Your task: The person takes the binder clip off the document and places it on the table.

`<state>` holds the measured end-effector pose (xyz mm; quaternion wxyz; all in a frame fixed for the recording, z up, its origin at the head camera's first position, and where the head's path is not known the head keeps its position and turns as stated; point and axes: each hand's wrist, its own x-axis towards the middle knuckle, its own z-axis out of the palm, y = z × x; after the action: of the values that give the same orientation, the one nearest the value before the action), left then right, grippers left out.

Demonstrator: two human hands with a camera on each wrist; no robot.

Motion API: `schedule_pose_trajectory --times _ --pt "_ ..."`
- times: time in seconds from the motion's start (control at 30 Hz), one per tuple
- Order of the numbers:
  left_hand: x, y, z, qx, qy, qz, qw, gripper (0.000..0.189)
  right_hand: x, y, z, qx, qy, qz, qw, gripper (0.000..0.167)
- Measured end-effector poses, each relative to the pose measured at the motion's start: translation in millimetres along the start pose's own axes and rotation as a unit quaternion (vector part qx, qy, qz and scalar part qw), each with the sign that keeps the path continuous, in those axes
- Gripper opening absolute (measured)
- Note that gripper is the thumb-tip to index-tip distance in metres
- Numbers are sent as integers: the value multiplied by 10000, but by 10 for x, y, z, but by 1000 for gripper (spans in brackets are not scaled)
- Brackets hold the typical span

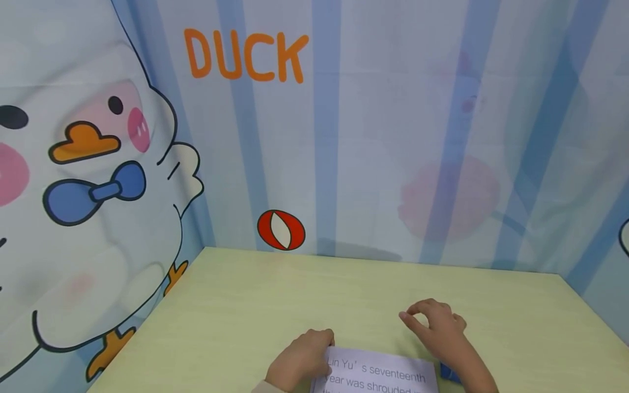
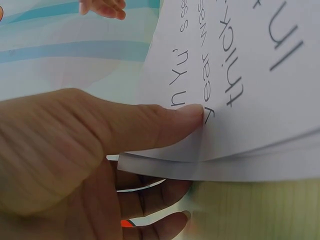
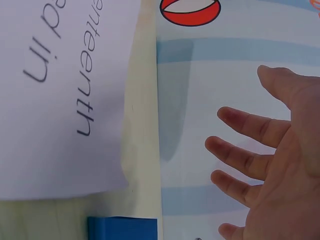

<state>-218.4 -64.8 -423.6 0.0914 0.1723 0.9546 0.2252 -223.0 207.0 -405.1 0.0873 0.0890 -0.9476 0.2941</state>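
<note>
Printed paper sheets [image 1: 378,376] with large black text lie toward me at the bottom of the head view. My left hand [image 1: 302,360] grips their left edge. In the left wrist view its thumb presses on the top sheet [image 2: 190,75] and the fingers are underneath; a second sheet edge shows below. My right hand [image 1: 439,333] is raised to the right of the paper, holding nothing. Seen in the right wrist view, its fingers [image 3: 245,160] are spread and relaxed, apart from the sheet's edge. A blue object [image 1: 449,373] lies below the right forearm, partly hidden.
The pale yellow-green table [image 1: 275,295] extends to a fabric backdrop [image 1: 363,136] with blue stripes, a printed duck [image 1: 98,245] and a red-and-white ball print [image 1: 281,230]. The blue object's flat edge [image 3: 122,228] also shows beside the paper in the right wrist view.
</note>
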Motion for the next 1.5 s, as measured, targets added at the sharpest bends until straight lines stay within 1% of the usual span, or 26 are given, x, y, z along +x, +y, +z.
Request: schedule_pose_trajectory --times 0.27,0.43,0.67,0.9,1.03,1.27,1.4,1.5 --pt "2 -2 7 -20 37 11 10000 31 -3 -50 41 55 20 -32 10000 34" --pt "16 -14 12 -44 37 51 10000 32 11 -55 55 77 -95 44 9999 34" --pt "36 -11 7 -75 -26 29 10000 31 33 -45 53 -35 -328 170 9993 29" --pt "51 1 26 -114 -114 17 9999 29 -1 11 77 39 -516 271 9983 32" --pt "51 15 30 -148 -125 32 9998 29 -16 19 69 2 -509 292 9983 31" --pt "85 -2 20 -69 -44 184 9998 27 5 -7 36 8 -479 244 9986 26" --pt "89 -34 -9 15 -25 181 9998 26 29 -53 58 43 -473 196 9987 25" --pt "78 -51 -17 -47 -7 133 9999 26 49 -93 65 -18 -452 153 9989 24"
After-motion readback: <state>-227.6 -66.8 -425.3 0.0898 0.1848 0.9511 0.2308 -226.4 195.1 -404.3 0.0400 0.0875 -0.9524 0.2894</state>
